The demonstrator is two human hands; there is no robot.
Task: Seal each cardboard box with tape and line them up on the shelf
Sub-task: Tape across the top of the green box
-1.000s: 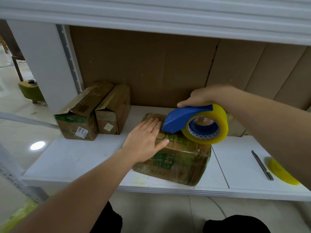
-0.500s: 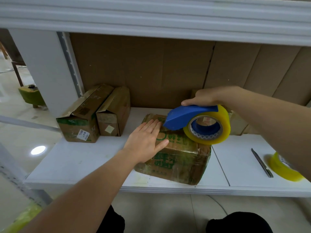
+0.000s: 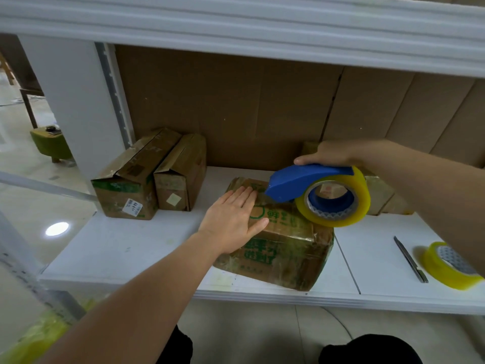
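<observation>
Two hands are at work on the middle cardboard box (image 3: 286,248), which lies askew near the front edge of the white shelf (image 3: 126,248). We see our left hand (image 3: 233,219) laid flat on the box's top, fingers straight and close together, pressing down on its left part. Our right hand (image 3: 330,153) grips the blue tape dispenser (image 3: 301,179) from above, fingers curled over its handle. The dispenser carries a yellowish tape roll (image 3: 338,200), and its blue nose meets the box top just beside our left fingertips (image 3: 248,191). The box bears green printed characters on its top and front face, and its surface looks glossy with tape.

Further left, against the white upright (image 3: 76,106), two more cardboard boxes stand side by side and touching: the left box (image 3: 126,185) has a white label on its front, and the right box (image 3: 181,177) has a small pale sticker. Both sit well apart from the box under our hands. Behind our right wrist another box (image 3: 380,193) is partly hidden. On the right of the shelf a spare tape roll (image 3: 446,269) lies flat, with a slim metal knife (image 3: 409,258) just beside it. Brown cardboard sheets (image 3: 236,101) line the back of the shelf.
</observation>
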